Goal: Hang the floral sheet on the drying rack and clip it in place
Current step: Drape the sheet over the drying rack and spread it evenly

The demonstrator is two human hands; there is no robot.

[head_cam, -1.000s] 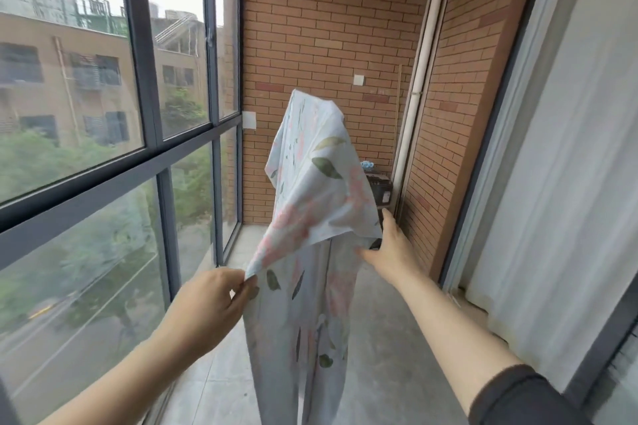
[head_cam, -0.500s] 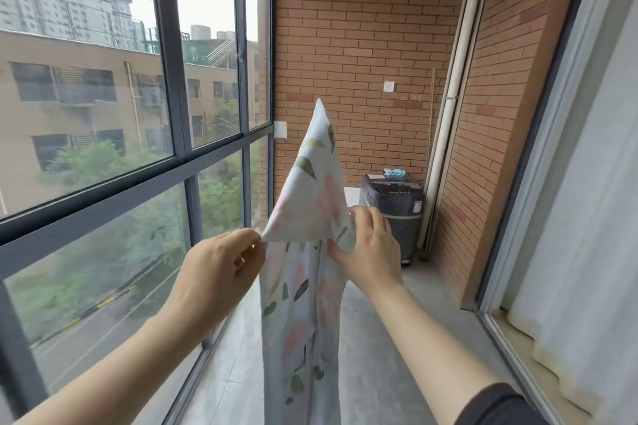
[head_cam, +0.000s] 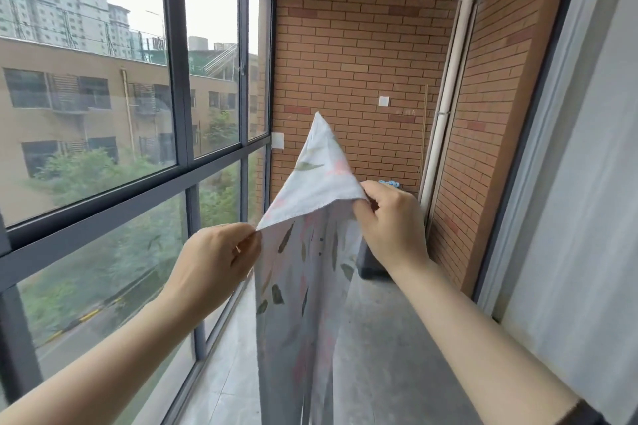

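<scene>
Window wall [head_cam: 172, 162] was on your left, glass from floor up. Your left hand [head_cam: 214, 262] was pinched shut on the lower-left end of the floral sheet [head_cam: 307, 252], thumb and fingers together right at the hem. From there the top edge ran up and to the right, a short taut span, to your right hand [head_cam: 393, 221], also closed on the cloth, knuckles toward the camera. Above that span a folded corner stood up in a point; below it the rest of the sheet hung straight down between your forearms, long axis vertical, bottom end out of frame. Both hands were on the sheet, so neither was nearer; right sat a bit higher and further out than left. Behind your right hand, a dark appliance [head_cam: 371, 262] stood on the floor against the brick wall [head_cam: 362, 45], mostly hidden. No drying rack and no clips showed in view, so I couldn't tell which way the sheet lay from the rack. My read: you were at the spread-the-edge step, nothing hung yet. Next move likely needed the hands pulled further apart along that edge, then the edge lifted level toward the rack, wherever it was.
</scene>
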